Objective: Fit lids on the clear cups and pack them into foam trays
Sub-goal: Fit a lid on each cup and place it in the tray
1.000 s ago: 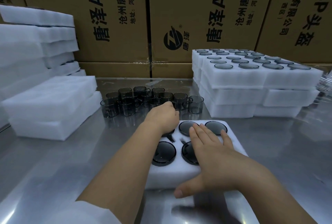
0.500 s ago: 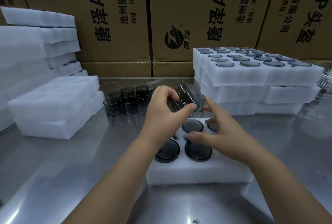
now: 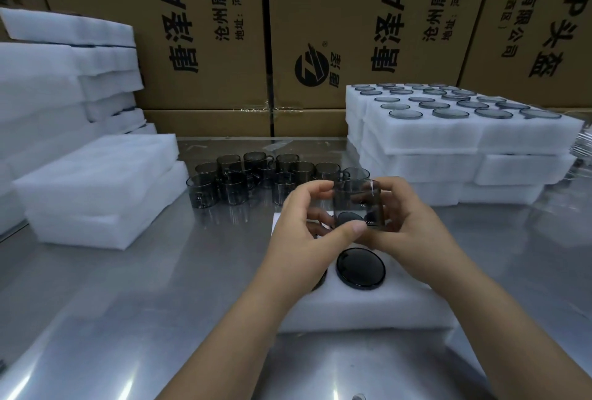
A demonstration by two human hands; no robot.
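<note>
Above the foam tray [image 3: 368,310], the right hand [image 3: 413,226] has joined the left hand [image 3: 304,236] in pinching a clear cup [image 3: 357,204], likely ready for lidding

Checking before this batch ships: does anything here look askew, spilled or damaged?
Nothing stands out. The left hand and right hand hold one clear cup above the foam tray; the loose cups stand upright together, and the filled trays at right are stacked evenly. No spill or breakage shows.
</note>
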